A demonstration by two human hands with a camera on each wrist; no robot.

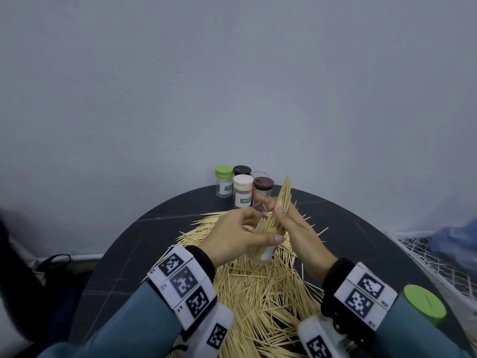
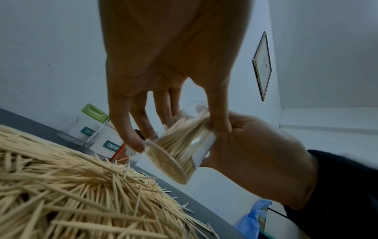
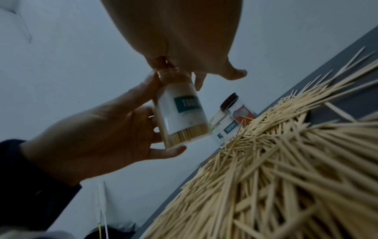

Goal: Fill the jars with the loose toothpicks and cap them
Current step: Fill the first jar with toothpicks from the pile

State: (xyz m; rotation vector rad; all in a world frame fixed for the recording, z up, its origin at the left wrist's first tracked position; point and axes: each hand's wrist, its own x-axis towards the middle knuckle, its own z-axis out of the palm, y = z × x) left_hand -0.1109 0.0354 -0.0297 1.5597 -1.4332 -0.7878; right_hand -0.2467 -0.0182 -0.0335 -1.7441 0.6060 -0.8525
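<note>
Above the heap of loose toothpicks (image 1: 260,288) on the dark round table (image 1: 124,244), a clear jar (image 3: 182,113) with a white label is gripped by the left hand (image 1: 232,237), thumb on one side and fingers on the other. The jar is held tilted, clear of the table, already part filled. A bundle of toothpicks (image 1: 282,200) is pinched in the right hand (image 1: 302,233), its lower ends lying in the jar's open mouth. Near the wall, four capped jars (image 1: 242,191) are stood together. A green lid (image 1: 423,301) is seen at the table's right edge.
</note>
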